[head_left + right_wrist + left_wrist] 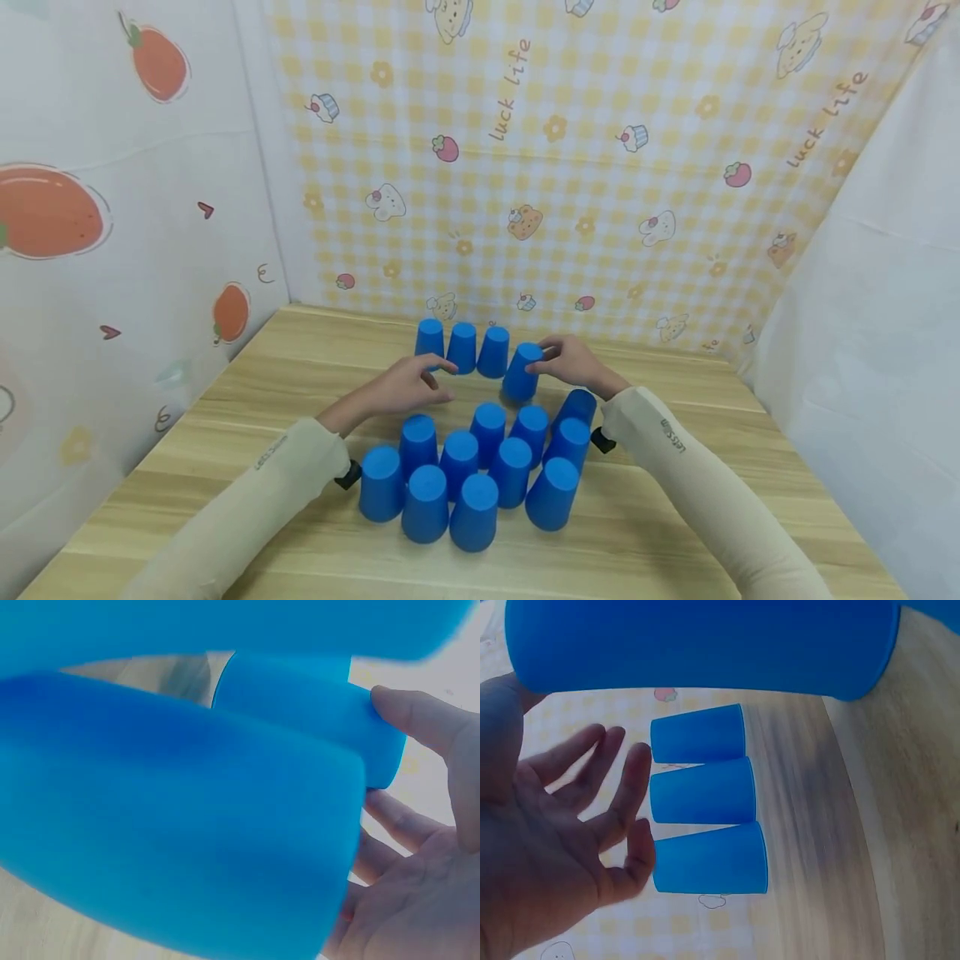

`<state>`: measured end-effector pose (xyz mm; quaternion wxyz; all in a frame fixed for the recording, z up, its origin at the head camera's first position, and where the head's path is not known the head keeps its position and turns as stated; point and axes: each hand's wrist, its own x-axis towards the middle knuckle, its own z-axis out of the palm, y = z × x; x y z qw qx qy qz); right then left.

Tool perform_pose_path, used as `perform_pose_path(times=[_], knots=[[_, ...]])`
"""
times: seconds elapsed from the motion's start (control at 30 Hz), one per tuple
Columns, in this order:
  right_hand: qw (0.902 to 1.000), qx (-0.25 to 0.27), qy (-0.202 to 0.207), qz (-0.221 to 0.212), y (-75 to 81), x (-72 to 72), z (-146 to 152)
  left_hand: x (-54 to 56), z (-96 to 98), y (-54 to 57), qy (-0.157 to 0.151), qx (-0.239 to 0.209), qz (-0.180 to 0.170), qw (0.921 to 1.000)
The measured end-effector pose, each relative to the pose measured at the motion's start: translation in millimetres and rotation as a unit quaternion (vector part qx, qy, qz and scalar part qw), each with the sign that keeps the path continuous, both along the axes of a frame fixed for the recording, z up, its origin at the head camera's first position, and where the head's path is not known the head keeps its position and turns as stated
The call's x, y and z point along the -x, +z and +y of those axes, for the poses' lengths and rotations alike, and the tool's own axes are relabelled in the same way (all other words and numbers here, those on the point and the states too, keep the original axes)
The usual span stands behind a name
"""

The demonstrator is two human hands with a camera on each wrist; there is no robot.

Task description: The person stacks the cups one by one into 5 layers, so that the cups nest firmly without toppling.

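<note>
My right hand [573, 364] holds a blue cup [521, 375], bottom up, between thumb and fingers near its closed end; whether its rim touches the table cannot be told. In the right wrist view, the thumb [416, 716] lies on the held cup [300, 712], and a nearer cup [187, 832] hides part of it. My left hand [401, 386] hovers with fingers loosely bent, holding nothing. Beyond it, three upturned blue cups [463, 350] form a row, also visible beside the left fingers as several-centimetre-apart or touching cups [705, 799], which cannot be told.
Several more upturned blue cups [461, 462] crowd together between my forearms, close to both wrists. The wooden table [675, 517] runs back to a yellow checked cloth [480, 167]. White cloths hang at the left [150, 208] and right sides.
</note>
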<state>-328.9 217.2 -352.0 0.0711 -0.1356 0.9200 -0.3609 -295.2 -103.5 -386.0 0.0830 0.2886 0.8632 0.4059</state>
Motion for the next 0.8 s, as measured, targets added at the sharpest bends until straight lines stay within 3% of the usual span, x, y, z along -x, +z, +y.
perform_pose_path(times=[0.23, 0.37, 0.57, 0.8], knots=[[1.0, 0.007, -0.002, 0.006, -3.0, 6.5, 9.3, -2.5, -5.5, -0.1, -0.115, 0.005, 0.006, 0.9934], [0.9999, 0.007, -0.015, 0.005, -4.6, 10.3, 15.9, -5.3, -7.0, -3.1, -0.16, -0.005, -0.011, 0.9871], [0.9994, 0.001, -0.035, 0.0, -5.5, 17.6, 23.5, -9.3, -8.3, -5.3, -0.186, -0.016, -0.035, 0.9818], [0.999, -0.001, -0.045, -0.005, -4.4, 21.0, 24.9, -9.1, -18.6, -0.8, -0.201, 0.007, -0.05, 0.9784]])
